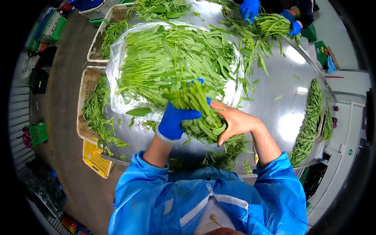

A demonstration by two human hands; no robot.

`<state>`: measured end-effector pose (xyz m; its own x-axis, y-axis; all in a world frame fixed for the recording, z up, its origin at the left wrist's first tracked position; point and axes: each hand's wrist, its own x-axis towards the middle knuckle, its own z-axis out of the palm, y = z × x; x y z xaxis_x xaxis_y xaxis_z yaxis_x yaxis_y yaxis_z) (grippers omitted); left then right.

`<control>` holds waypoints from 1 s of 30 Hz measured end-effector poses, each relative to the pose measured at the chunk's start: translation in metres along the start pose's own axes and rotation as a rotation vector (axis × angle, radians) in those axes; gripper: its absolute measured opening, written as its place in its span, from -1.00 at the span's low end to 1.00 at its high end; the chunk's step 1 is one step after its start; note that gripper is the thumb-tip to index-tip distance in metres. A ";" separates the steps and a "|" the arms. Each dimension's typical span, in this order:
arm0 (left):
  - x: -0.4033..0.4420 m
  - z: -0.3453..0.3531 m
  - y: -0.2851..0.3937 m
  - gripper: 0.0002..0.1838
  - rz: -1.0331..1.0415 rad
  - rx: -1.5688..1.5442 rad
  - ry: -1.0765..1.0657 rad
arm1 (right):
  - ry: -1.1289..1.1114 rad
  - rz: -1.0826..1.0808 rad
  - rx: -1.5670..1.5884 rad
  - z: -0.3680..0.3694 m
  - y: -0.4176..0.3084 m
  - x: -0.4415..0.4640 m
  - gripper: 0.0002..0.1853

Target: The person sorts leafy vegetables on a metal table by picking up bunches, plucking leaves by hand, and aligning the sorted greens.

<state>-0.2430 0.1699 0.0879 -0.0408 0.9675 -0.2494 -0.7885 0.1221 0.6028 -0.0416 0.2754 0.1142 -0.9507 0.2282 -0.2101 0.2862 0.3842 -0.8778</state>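
Note:
A bunch of leafy green vegetables is held up in front of my chest, above the near edge of the metal table. My left hand, in a blue glove, wraps round its left side. My bare right hand grips it from the right, with the thumb low along the leaves. Just beyond my hands lies a big pile of the same greens on a clear plastic sheet. More loose greens lie below my hands at the table's near edge.
Two dirty white crates with greens stand along the left side, above a yellow crate. Across the table, a co-worker's blue-gloved hands handle more greens. A long row of greens lies at the right edge.

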 end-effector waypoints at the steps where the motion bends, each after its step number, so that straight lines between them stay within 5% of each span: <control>1: -0.002 0.011 -0.002 -0.09 -0.034 0.033 0.041 | -0.170 0.049 0.089 0.014 0.018 -0.008 -0.01; 3: -0.004 0.034 -0.005 -0.13 0.027 0.065 0.011 | -0.413 0.416 0.280 0.043 0.019 -0.013 -0.16; 6: -0.010 0.040 -0.025 -0.13 0.003 0.063 -0.094 | 0.139 0.219 0.494 0.092 0.018 -0.036 -0.37; 13: -0.058 0.010 -0.068 0.18 0.082 0.407 0.144 | 0.311 0.396 0.270 0.083 -0.003 -0.068 -0.49; 14: -0.068 -0.005 -0.089 0.29 0.153 0.504 0.041 | 0.406 0.320 0.097 0.094 0.003 -0.069 -0.38; 15: -0.082 0.013 -0.111 0.15 0.267 0.443 0.041 | 0.435 0.295 -0.072 0.103 -0.003 -0.071 -0.33; 17: -0.100 0.039 -0.130 -0.16 0.028 0.394 0.429 | 0.478 0.243 -0.409 0.124 -0.016 -0.075 -0.21; 18: -0.099 0.053 -0.130 -0.51 0.126 0.267 0.467 | 0.442 0.187 -0.476 0.131 -0.017 -0.077 -0.05; 19: -0.100 0.044 -0.131 -0.62 0.047 0.155 0.473 | 0.457 0.157 -0.490 0.131 -0.018 -0.084 -0.05; 25: -0.113 0.017 -0.109 -0.48 0.158 -0.062 0.340 | 0.615 -0.016 -0.265 0.104 -0.017 -0.179 -0.19; 30: -0.109 0.000 -0.088 -0.31 0.349 -0.074 0.258 | 0.872 0.562 -0.236 0.147 0.097 -0.309 -0.32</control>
<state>-0.1686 0.0533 0.0624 -0.4568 0.8601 -0.2270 -0.7418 -0.2275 0.6309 0.2627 0.1105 0.0311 -0.2876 0.9529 -0.0960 0.7626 0.1672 -0.6249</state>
